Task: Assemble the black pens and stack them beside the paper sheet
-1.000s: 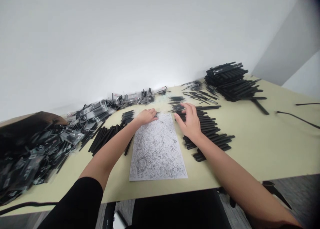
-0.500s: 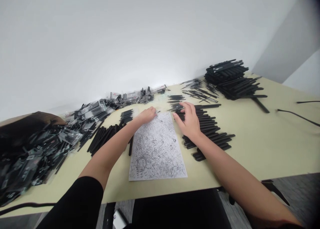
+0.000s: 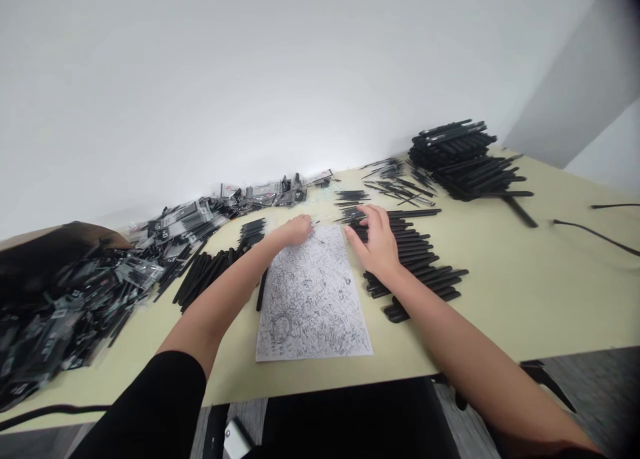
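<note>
The left hand (image 3: 298, 230) is curled up at the far end of the scribbly paper (image 3: 315, 302), which lies flat on the yellow table (image 3: 525, 285) (I cannot tell if those fingers hold anything). The right hand (image 3: 381, 245) has its thumb and fingers wide apart, over the left ends of a row of black sticks (image 3: 420, 247), just beside the paper. More dark sticks (image 3: 206, 273) lie by the left arm, near a big heap of packets (image 3: 83, 322).

Scribbled white sheet (image 3: 313, 305) lying flat; black sticks (image 3: 417, 249) rowed at right.
</note>
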Available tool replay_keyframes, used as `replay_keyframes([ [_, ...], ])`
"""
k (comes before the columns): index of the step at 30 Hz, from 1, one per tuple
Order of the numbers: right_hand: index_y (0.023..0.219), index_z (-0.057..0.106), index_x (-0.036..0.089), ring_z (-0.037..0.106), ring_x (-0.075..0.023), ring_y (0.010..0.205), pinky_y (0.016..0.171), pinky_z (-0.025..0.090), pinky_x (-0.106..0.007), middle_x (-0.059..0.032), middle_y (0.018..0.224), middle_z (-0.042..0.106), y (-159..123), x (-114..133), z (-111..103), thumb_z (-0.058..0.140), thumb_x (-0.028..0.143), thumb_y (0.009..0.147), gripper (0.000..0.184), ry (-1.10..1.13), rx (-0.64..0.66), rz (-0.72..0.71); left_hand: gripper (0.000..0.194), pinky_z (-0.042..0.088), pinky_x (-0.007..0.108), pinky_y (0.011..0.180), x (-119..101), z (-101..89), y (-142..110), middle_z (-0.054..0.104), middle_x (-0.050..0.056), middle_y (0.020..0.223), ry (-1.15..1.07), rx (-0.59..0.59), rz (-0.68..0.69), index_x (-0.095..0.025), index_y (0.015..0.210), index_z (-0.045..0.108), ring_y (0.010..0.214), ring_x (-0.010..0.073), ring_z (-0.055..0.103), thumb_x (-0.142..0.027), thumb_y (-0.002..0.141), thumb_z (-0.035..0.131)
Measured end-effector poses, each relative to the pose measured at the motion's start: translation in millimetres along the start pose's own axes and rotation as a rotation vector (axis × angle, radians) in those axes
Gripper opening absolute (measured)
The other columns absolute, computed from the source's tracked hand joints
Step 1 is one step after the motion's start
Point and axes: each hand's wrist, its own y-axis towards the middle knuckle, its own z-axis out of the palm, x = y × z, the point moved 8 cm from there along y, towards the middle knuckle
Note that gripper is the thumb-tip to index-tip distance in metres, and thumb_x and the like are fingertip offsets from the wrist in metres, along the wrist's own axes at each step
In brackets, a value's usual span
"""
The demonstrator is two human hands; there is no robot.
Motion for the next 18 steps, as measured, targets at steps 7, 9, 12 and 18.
replay_keyframes([
  [7,0.130,0.046,0.022,0.062,-0.0237,0.098,0.085,0.054,-0.043,-0.0126,0.130,0.050,0.5,0.7,1.9,0.049,0.052,0.089,0.050,-0.022,0.013,-0.016,0.033,0.046,0.039,0.091,3.1,-0.7,2.6,0.058,0.018,0.121,-0.022,0.039,0.008,-0.010,0.117,0.050,0.108,0.0284,0.058,-0.032,0.095,0.040],
  [9,0.129,0.047,0.022,0.062,-0.0241,0.099,0.085,0.054,-0.043,-0.0125,0.130,0.050,0.7,1.3,1.9,0.049,0.052,0.089,0.050,-0.026,0.014,-0.020,0.031,0.046,0.040,0.091,1.4,-2.6,0.7,0.058,0.019,0.121,-0.020,0.043,-0.001,-0.010,0.116,0.051,0.108,0.0292,0.058,-0.031,0.095,0.041],
  [12,0.129,0.048,0.022,0.062,-0.0244,0.099,0.086,0.054,-0.043,-0.0127,0.129,0.051,0.7,2.2,2.2,0.049,0.051,0.089,0.049,-0.029,0.013,-0.025,0.028,0.046,0.043,0.092,-2.1,-5.0,-3.3,0.057,0.020,0.122,-0.018,0.025,-0.022,-0.010,0.113,0.051,0.112,0.0310,0.057,-0.028,0.095,0.040],
  [18,0.128,0.048,0.022,0.062,-0.0240,0.098,0.086,0.054,-0.043,-0.0125,0.130,0.050,0.2,1.6,4.6,0.050,0.052,0.089,0.049,-0.030,0.016,-0.028,0.018,0.043,0.049,0.093,-7.1,-5.9,-10.1,0.059,0.019,0.114,-0.061,-0.081,-0.054,-0.012,0.105,0.051,0.110,0.0326,0.057,-0.020,0.094,0.039],
])
